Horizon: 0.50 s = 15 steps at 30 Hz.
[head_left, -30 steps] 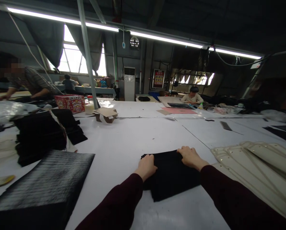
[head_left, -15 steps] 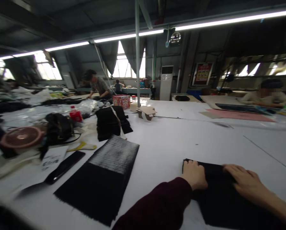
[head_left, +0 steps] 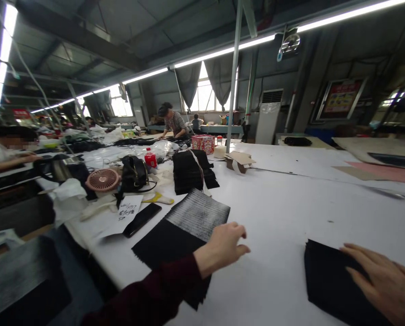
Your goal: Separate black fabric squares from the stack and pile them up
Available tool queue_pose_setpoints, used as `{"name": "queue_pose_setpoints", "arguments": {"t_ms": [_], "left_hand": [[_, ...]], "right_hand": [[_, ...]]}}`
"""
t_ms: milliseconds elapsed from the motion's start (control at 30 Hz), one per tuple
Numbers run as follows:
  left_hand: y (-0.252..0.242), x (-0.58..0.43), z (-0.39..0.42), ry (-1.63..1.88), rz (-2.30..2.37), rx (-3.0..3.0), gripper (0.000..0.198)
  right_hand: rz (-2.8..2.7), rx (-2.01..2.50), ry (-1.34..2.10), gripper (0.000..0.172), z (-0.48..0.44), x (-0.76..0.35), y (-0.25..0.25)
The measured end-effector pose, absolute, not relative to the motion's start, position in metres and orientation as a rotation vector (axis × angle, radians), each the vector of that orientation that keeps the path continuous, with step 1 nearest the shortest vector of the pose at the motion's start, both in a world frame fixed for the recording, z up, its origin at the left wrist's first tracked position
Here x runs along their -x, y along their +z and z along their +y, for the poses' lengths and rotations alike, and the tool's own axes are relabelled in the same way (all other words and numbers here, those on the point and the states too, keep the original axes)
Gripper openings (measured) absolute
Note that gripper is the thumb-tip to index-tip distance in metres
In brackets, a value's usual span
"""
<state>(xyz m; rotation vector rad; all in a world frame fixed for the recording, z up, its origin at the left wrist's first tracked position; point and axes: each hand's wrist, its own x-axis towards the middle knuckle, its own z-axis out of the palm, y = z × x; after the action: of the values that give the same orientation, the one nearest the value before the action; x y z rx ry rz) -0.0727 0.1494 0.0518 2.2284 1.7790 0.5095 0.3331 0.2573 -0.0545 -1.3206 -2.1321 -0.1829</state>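
My left hand [head_left: 224,246] is raised over the right edge of a stack of black cloth pieces [head_left: 170,242], fingers apart and curved, with nothing in them. Part of that stack's top is a grey ribbed patch. At the lower right, my right hand [head_left: 382,278] lies with spread fingers on another black cloth stack [head_left: 335,280]. A black phone [head_left: 142,220] and a white paper with handwriting [head_left: 127,213] are left of the first stack.
Behind the stacks stand a black bundle [head_left: 189,174], a cardboard piece [head_left: 239,160], a red-capped bottle [head_left: 150,158], a black bag [head_left: 134,174] and a pink fan [head_left: 103,179]. A pole [head_left: 234,81] rises from the white table [head_left: 273,203]. People work farther back and at left.
My left hand has let go of the right-hand cloth stack and moved left to the other one. My right hand stays on its stack. The view has turned left.
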Motion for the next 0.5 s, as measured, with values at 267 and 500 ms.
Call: {"name": "queue_pose_setpoints", "arguments": {"t_ms": [267,500], "left_hand": [[0.01,0.182,0.056,0.371,1.961,-2.096,0.013],[-0.017,0.191,0.056,0.754,1.793,-1.844,0.005]], "right_hand": [[-2.373,1.136,0.206,0.028,0.18,-0.176,-0.049],[-2.435,0.887,0.542,0.024,0.117,-0.05,-0.018]]}}
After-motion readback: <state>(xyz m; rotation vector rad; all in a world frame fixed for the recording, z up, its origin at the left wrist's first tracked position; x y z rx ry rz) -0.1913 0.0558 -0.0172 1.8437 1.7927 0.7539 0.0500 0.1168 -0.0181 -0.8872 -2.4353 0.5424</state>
